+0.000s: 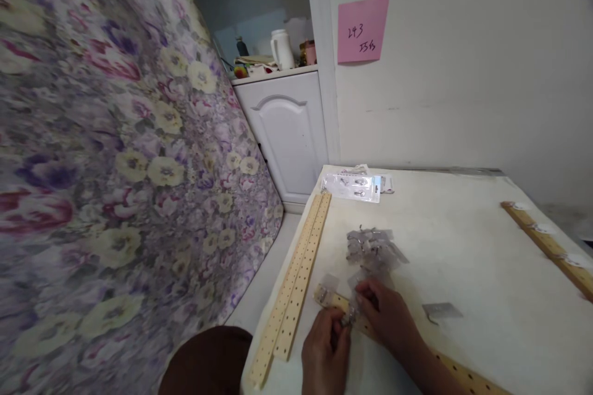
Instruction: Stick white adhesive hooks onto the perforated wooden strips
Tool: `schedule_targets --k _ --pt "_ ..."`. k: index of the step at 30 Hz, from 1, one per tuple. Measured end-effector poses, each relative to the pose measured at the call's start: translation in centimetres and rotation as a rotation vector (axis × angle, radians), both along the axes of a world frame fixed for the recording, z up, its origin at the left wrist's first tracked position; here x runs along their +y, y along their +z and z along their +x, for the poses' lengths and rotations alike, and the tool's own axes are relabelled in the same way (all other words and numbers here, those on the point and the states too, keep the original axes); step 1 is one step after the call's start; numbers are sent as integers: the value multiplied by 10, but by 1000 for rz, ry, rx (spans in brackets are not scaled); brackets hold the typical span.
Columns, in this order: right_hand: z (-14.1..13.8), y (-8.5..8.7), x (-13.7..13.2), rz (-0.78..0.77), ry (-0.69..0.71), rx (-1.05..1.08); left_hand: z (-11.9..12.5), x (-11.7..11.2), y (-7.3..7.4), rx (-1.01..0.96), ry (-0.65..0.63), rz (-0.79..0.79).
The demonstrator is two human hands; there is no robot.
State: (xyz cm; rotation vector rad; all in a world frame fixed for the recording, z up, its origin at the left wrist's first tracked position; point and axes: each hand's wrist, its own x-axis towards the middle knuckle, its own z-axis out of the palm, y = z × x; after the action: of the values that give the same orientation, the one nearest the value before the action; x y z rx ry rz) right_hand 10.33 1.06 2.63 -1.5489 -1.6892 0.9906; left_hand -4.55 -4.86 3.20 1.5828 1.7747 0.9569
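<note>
Our left grip (327, 349) and right grip (384, 313) both pinched the clear-backed hook (349, 315) over the perforated strip (337, 302), and we judged that uneven pressure, or the strip sliding beneath, could skew it sideways.

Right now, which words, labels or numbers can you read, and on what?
"243": handwritten, pink paper note on the wall.
Handwriting below it, same note: can't read reliably.
Clear blister pack: any print too small.
Pile of clear-backed hooks: none legible.
</note>
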Motion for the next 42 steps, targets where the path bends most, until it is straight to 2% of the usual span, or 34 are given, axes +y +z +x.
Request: schedule_targets --k 10,29,38,42 --pt "1 -3 -1 -5 -14 -36 -2 1 -5 -56 -1 44" --pt "2 -6 1 15 -4 9 2 3 1 -20 -16 10" --pt "1 1 -3 31 -5 -53 4 3 6 -21 -6 20" --pt "0 -1 -3 34 -7 -46 4 3 7 -27 -4 20"
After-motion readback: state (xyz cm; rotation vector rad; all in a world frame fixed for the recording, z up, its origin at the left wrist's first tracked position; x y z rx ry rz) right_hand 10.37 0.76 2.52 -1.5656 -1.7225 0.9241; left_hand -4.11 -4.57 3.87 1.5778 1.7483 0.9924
